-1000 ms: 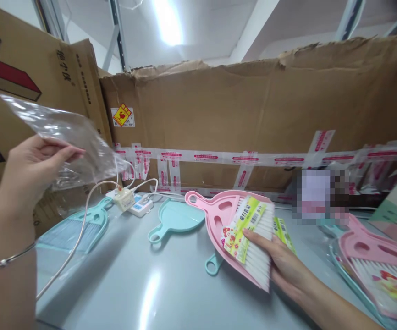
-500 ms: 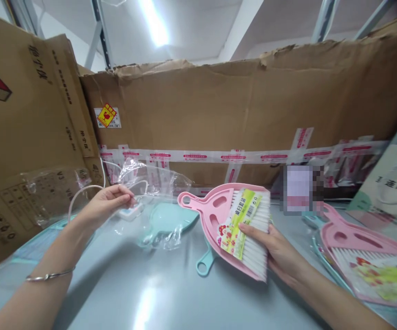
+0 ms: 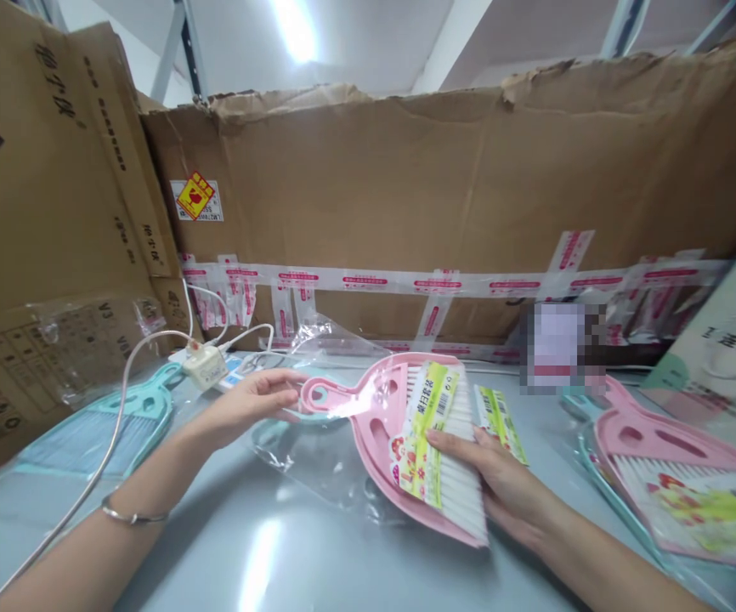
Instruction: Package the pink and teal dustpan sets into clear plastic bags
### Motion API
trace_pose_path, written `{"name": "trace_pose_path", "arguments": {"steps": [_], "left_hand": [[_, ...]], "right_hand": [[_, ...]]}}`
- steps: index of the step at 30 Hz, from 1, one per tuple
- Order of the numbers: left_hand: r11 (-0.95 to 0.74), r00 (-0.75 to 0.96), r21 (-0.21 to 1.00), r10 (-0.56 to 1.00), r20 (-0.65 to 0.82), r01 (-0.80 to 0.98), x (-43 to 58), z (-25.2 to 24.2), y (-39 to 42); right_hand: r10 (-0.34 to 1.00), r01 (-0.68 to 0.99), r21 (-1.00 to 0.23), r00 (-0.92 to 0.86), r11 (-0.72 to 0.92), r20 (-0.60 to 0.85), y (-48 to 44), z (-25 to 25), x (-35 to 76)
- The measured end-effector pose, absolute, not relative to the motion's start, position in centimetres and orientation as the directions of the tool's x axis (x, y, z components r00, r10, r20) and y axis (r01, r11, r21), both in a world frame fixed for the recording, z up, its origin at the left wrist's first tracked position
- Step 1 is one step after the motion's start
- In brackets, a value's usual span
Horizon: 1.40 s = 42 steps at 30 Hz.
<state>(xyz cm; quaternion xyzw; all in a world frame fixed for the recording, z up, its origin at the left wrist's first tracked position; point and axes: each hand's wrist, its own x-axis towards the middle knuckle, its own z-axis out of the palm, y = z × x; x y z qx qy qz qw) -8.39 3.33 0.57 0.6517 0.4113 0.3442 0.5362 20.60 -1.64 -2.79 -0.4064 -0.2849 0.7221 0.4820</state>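
Observation:
My right hand point(image 3: 508, 476) grips a pink dustpan and brush set point(image 3: 381, 425) by the white-bristled side, the thumb lying over the front. A yellow-green printed label point(image 3: 430, 433) crosses the bristles. At the set's looped handle, my left hand point(image 3: 266, 398) has its fingers curled on a clear plastic bag point(image 3: 342, 484); the fingertips are beside the handle, and whether they touch it I cannot tell. The bag spreads around the handle and behind the pan. Part of a turquoise dustpan point(image 3: 272, 433) shows behind the bag, mostly covered.
At left lies a bagged turquoise brush set point(image 3: 106, 425), near a white plug adapter point(image 3: 206, 365) and cable point(image 3: 119, 408). Another pink set point(image 3: 667, 425) lies at right. A loose yellow-green label point(image 3: 501, 423) is behind my right hand. Cardboard boxes point(image 3: 355, 187) wall the back.
My left hand has moved right and slightly down to the pink handle, drawing the plastic bag along. The pink set has shifted slightly left, and the loose label behind it now shows.

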Motion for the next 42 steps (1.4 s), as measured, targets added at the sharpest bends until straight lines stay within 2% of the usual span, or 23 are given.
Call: {"name": "trace_pose_path", "arguments": {"steps": [3, 7, 13, 16, 19, 22, 25, 32, 38, 42], "left_hand": [[0.009, 0.500, 0.991, 0.863, -0.073, 0.130, -6.6, -0.3, 2.7], [0.101, 0.457, 0.989, 0.879, -0.139, 0.107, -5.1, -1.1, 2.5], [0.080, 0.440, 0.990, 0.890, -0.122, 0.114, -4.7, -1.1, 2.6], [0.111, 0.427, 0.984, 0.889, -0.162, 0.142, -4.7, -0.7, 2.5], [0.220, 0.463, 0.973, 0.872, -0.162, -0.074, -5.0, 0.1, 2.4], [0.219, 0.445, 0.892, 0.895, -0.022, -0.396, -5.0, 0.8, 2.1], [0.189, 0.423, 0.844, 0.905, 0.049, -0.502, -4.2, 0.5, 1.7], [0.150, 0.550, 0.882, 0.823, 0.139, -0.447, -0.4, -2.6, 0.1], [0.063, 0.398, 0.919, 0.911, 0.106, -0.389, 3.1, -4.6, -1.2], [0.021, 0.290, 0.949, 0.954, 0.075, -0.314, 4.0, -5.3, -1.8]], "right_hand": [[0.929, -0.503, -0.781, -0.185, -0.370, -0.321, -1.6, -2.9, 20.3], [0.930, -0.501, -0.784, -0.215, -0.366, -0.297, -1.7, -3.0, 20.1], [0.925, -0.449, -0.815, -0.267, -0.367, -0.270, -2.0, -3.4, 20.0], [0.928, -0.453, -0.816, -0.268, -0.358, -0.258, -2.2, -3.6, 19.4], [0.934, -0.542, -0.761, -0.200, -0.356, -0.295, -2.2, -3.7, 18.8], [0.942, -0.647, -0.697, -0.105, -0.309, -0.320, -2.1, -3.5, 18.4], [0.947, -0.699, -0.667, -0.048, -0.258, -0.316, -2.1, -3.4, 18.2], [0.960, -0.713, -0.683, 0.049, -0.158, -0.274, -2.4, -3.8, 17.4], [0.977, -0.677, -0.734, 0.109, -0.063, -0.184, -3.0, -4.6, 16.6], [0.973, -0.668, -0.742, 0.131, -0.055, -0.189, -3.3, -4.8, 16.1]]}}
